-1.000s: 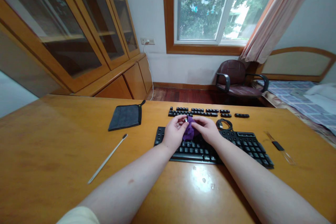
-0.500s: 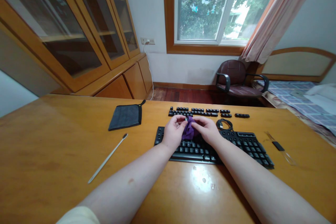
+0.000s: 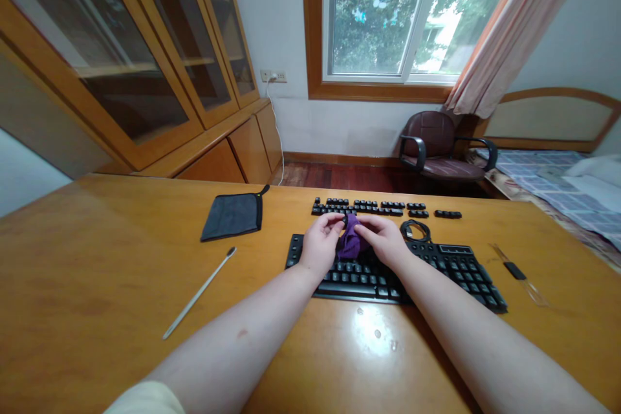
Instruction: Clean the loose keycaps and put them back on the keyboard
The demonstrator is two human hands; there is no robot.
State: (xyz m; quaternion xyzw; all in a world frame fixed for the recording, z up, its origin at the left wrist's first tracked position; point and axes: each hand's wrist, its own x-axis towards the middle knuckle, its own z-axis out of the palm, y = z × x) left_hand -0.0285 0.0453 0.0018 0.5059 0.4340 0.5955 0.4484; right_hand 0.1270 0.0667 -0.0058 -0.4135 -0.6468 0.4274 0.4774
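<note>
Above the black full-size keyboard point(image 3: 356, 289), on the side farther from the person, the small piece at the left fingertips now shows a dark face, where a second ago a pale, shiny spot caught the light. The purple cloth point(image 3: 352, 244) has shifted slightly in its folds as well; both forearms hold nearly the same position, and the things laid out around them have stayed put.

The left hand point(image 3: 319, 242) has its thumb and forefinger nearly closed, pinching that little black piece, which looks like a keycap point(image 3: 345, 220), against the cloth's upper edge; its other fingers curl inward. The right hand point(image 3: 388, 242) grips the cloth between thumb and forefinger, the gap almost shut, and I can't make out how its remaining fingers sit. The cloth hangs between the two hands, over the keyboard's upper keys.

Just behind the hands, loose keycaps point(image 3: 371, 207) stand in rows on the wooden desk point(image 3: 97, 272), with a coiled USB cable point(image 3: 427, 231) beside them. Left of the hands lie a slim white-handled brush point(image 3: 198, 294) and a flat dark grey pouch point(image 3: 233, 215) with a loop, its inside hidden. Beyond, a glass-fronted cabinet point(image 3: 130, 71) shows shelves behind reflections, too dim to read.
</note>
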